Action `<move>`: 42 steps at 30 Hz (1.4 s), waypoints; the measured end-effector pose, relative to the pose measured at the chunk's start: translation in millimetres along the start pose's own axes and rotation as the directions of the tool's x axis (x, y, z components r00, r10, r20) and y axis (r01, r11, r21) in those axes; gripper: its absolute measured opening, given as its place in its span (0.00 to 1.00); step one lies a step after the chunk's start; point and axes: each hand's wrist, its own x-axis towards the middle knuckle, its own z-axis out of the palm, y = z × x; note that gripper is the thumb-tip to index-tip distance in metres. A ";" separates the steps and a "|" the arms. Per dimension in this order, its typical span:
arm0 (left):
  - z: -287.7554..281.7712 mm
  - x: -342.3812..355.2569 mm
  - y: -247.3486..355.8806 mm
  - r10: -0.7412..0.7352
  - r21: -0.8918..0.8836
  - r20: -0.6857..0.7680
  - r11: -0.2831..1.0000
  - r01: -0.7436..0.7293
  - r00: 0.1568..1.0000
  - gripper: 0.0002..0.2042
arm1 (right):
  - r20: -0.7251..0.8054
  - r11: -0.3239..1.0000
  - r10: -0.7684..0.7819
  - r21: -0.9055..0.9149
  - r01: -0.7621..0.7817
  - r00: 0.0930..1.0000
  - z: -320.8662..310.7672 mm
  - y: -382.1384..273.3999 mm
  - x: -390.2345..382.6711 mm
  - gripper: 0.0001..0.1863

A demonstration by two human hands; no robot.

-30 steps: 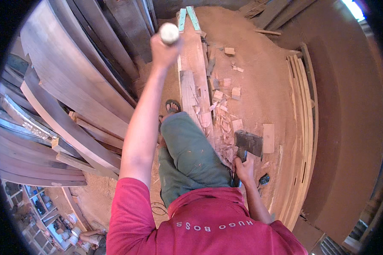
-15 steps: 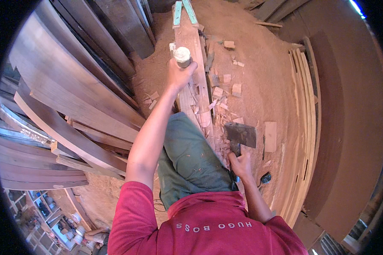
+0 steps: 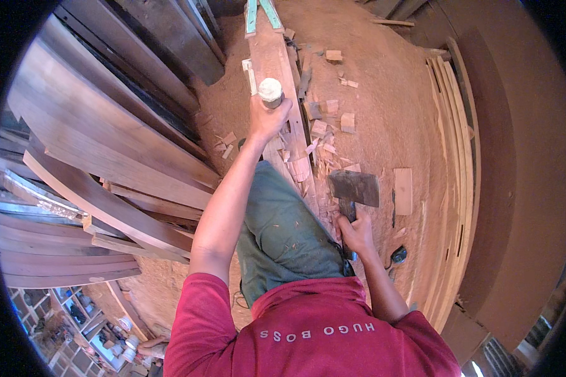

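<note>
My left hand (image 3: 268,120) is wrapped round the handle of a chisel (image 3: 270,90), whose pale, frayed butt end points up. The chisel stands over a long wooden beam (image 3: 271,53), its lower part hidden by my fist. Close to my right thigh, my right hand (image 3: 356,235) grips the short handle of a mallet (image 3: 353,188) with a dark, blocky head. The mallet is apart from the chisel, low and to its right. Wood chips (image 3: 300,168) lie on the beam between my hands, near my green trousers (image 3: 283,232).
Curved planks (image 3: 107,138) are stacked along the left. Cut blocks (image 3: 348,122) and shavings litter the sawdust floor right of the beam. Long boards (image 3: 449,182) lean at the right beside a large brown panel (image 3: 503,163). Another person's arm (image 3: 152,345) shows at lower left.
My left hand and the chisel have come a little toward me along the beam. The whole view has shifted slightly; the mallet stays in my right hand near my thigh.
</note>
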 end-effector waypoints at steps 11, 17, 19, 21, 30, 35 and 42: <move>1.2 4.9 -5.8 -0.031 0.043 -0.021 0.999 0.032 0.999 0.05 | 0.029 0.976 -0.184 -0.109 0.186 0.983 -16.0 -21.2 23.6 0.07; -1.4 5.4 -26.3 0.081 0.003 0.001 0.997 -0.081 0.997 0.03 | 0.109 0.748 -0.555 -0.369 0.552 0.825 -25.7 -173.7 39.0 0.20; -2.2 -0.5 -25.0 0.108 0.024 0.019 0.994 -0.108 0.994 0.04 | 0.119 0.642 -0.711 -0.291 0.709 0.693 -23.7 -238.6 41.4 0.18; -10.3 -0.8 -23.3 -0.003 -0.007 -0.026 1.000 0.003 1.000 0.06 | 0.107 0.577 -0.797 -0.159 0.801 0.595 -15.3 -306.3 25.3 0.18; 12.6 -3.4 -3.4 0.243 -0.028 -0.157 0.968 -0.250 0.957 0.05 | 0.461 0.348 -0.414 -0.717 0.604 0.785 -5.1 -252.5 93.3 0.20; -8.6 -7.9 -25.4 0.061 0.054 -0.070 0.997 -0.058 0.996 0.05 | 0.393 0.249 -0.791 -0.493 0.833 0.469 -2.6 -351.6 35.7 0.17; -1.6 -3.6 -33.0 0.089 -0.007 -0.025 0.996 -0.089 0.996 0.04 | 0.099 0.050 -0.989 -0.478 0.877 0.110 37.0 -331.0 60.6 0.23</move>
